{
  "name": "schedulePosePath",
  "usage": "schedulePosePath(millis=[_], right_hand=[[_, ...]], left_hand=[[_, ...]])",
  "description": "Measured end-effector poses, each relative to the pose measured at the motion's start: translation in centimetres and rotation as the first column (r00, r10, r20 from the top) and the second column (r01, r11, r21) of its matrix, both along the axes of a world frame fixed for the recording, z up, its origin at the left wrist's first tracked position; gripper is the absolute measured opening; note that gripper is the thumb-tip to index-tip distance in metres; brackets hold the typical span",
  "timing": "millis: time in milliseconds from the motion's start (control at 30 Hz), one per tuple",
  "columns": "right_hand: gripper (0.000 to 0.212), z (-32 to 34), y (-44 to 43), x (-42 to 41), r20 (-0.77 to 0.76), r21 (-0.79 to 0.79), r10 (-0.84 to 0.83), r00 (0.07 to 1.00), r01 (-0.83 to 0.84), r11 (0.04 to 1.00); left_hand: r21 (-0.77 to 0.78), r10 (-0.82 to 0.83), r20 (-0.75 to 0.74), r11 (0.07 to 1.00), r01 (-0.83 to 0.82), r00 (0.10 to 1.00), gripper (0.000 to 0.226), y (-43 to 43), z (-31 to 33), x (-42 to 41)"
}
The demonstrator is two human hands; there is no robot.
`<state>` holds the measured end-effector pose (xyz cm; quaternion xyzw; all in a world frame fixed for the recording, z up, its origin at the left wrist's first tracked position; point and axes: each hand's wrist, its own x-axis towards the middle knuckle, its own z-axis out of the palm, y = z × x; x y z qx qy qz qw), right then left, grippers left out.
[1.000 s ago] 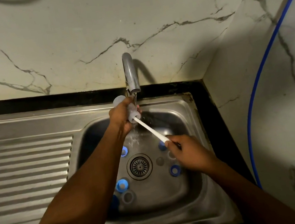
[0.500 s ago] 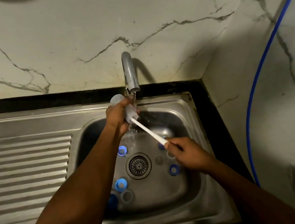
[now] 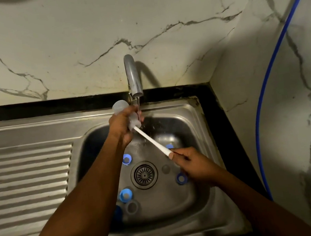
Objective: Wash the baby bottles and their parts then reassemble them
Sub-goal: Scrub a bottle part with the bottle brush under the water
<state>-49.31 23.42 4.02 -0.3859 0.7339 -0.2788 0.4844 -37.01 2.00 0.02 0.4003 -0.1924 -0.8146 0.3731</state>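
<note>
Left hand [image 3: 121,127] grips translucent bottle [image 3: 119,105]; right hand [image 3: 194,165] holds slim white brush [image 3: 151,140].

No text, label, brand, number or sign can be read anywhere in the frame. Any marking on the clear bottle [image 3: 119,105] at upper centre, the white brush [image 3: 152,141] below it, the tap [image 3: 132,75] or the steel sink [image 3: 215,219] is too small or too dim to make out.
</note>
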Motion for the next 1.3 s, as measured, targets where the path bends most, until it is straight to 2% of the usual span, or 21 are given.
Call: schedulePosePath(millis=[67, 133, 200, 233, 300, 400, 467, 533, 600, 667, 733, 767, 833, 933, 967, 1033, 1100, 1167, 1233, 1267, 1300], right_hand=[[0.031, -1.0, -0.4, -0.6, -0.478, 0.024, 0.159, 0.864, -0.169, 0.985], [0.032, -0.9, -0.7, -0.2, -0.590, 0.016, 0.123, 0.798, -0.141, 0.990], [0.025, -0.4, -0.7, 0.7, -0.362, -0.090, 0.039, 0.931, -0.076, 0.993], [0.024, 0.0, -0.7, 0.9, -0.079, -0.100, -0.053, 0.995, 0.045, 0.994], [0.027, 1.3, -0.2, 1.3, 0.434, 0.091, -0.166, 0.885, 0.140, 0.986], [0.032, 1.2, 0.4, 1.6, 0.611, 0.153, -0.145, 0.778, 0.064, 0.986], [0.031, 0.1, 0.4, 1.3, 0.432, 0.081, -0.135, 0.892, 0.110, 0.991], [0.030, -0.5, 0.0, 0.1, -0.010, -0.074, -0.061, 0.998, 0.060, 0.995], [0.033, -1.0, -0.6, -0.7, -0.442, -0.069, 0.041, 0.896, -0.080, 0.994], [0.034, -1.0, -0.9, -0.1, -0.570, -0.076, 0.023, 0.822, -0.081, 0.994], [0.025, -0.7, -0.7, 0.9, -0.385, -0.164, -0.031, 0.922, -0.036, 0.986], [0.023, -0.1, -0.5, 1.2, -0.138, -0.165, -0.094, 0.986, 0.071, 0.984], [0.027, 1.2, 0.0, 0.9, 0.401, 0.025, -0.179, 0.899, 0.185, 0.982], [0.034, 1.7, 0.4, 0.5, 0.632, 0.130, -0.120, 0.765, 0.048, 0.990], [0.034, 1.3, 0.4, 0.5, 0.621, 0.124, -0.118, 0.774, 0.052, 0.991], [0.031, 0.4, 0.4, 0.1, 0.414, 0.021, -0.116, 0.903, 0.118, 0.993], [0.030, -0.4, 0.1, -1.0, -0.125, -0.155, -0.049, 0.991, 0.030, 0.988], [0.039, -1.2, -0.1, -1.5, -0.561, -0.087, 0.016, 0.827, -0.078, 0.993], [0.041, -1.9, -0.4, -0.6, -0.570, -0.081, -0.009, 0.822, -0.045, 0.996], [0.036, -1.9, -0.3, 0.0, -0.425, -0.132, -0.038, 0.904, -0.020, 0.991], [0.030, -1.7, -0.3, 0.3, -0.161, -0.182, -0.106, 0.981, 0.076, 0.980]], left_hand=[[-0.277, 0.125, 0.396, 0.961, -0.011, 0.910, 0.051, 0.3, -0.5, -0.7], [-0.442, 0.168, 0.457, 0.895, 0.060, 0.873, 0.041, 0.3, -0.4, -1.0], [-0.366, 0.097, 0.358, 0.930, 0.044, 0.929, 0.059, -0.3, -0.2, -0.7], [-0.258, 0.069, 0.204, 0.966, -0.015, 0.977, 0.063, -0.6, 0.0, -0.3], [-0.025, 0.018, -0.157, 0.999, -0.023, 0.987, 0.056, -0.9, 0.6, 0.7], [0.078, -0.035, -0.362, 0.995, 0.067, 0.932, 0.066, -1.2, 2.1, 1.0], [0.021, -0.067, -0.238, 0.997, 0.074, 0.969, 0.063, -1.1, 2.7, 0.5], [-0.214, 0.021, 0.180, 0.977, 0.018, 0.983, 0.052, -0.6, 2.6, -0.1], [-0.458, 0.216, 0.437, 0.889, 0.010, 0.873, 0.055, 0.1, 1.9, -0.9], [-0.468, 0.211, 0.430, 0.884, 0.016, 0.878, 0.056, 0.5, 1.3, -1.5], [-0.330, 0.103, 0.316, 0.944, 0.007, 0.943, 0.063, -0.1, 0.8, -1.0], [-0.225, 0.042, 0.164, 0.974, -0.004, 0.986, 0.071, -0.6, 0.6, -0.4], [-0.008, 0.007, -0.189, 1.000, -0.009, 0.982, 0.077, -1.0, 1.0, 0.7], [0.104, 0.033, -0.477, 0.994, 0.019, 0.878, 0.060, -1.1, 2.4, 0.5], [0.088, 0.014, -0.484, 0.996, 0.033, 0.875, 0.048, -1.1, 2.8, 0.2], [-0.019, -0.045, -0.249, 0.999, 0.042, 0.967, 0.032, -1.3, 2.6, -0.5], [-0.279, 0.056, 0.221, 0.960, 0.009, 0.974, 0.045, -1.4, 1.5, -0.9], [-0.455, 0.173, 0.459, 0.889, 0.063, 0.872, 0.070, -1.2, 0.3, -1.3], [-0.473, 0.180, 0.445, 0.879, 0.059, 0.877, 0.070, -0.5, 0.6, -1.5], [-0.436, 0.141, 0.374, 0.899, 0.040, 0.917, 0.066, -0.3, 1.0, -1.3], [-0.364, 0.079, 0.247, 0.931, 0.017, 0.966, 0.060, -0.4, 1.2, -0.9]])
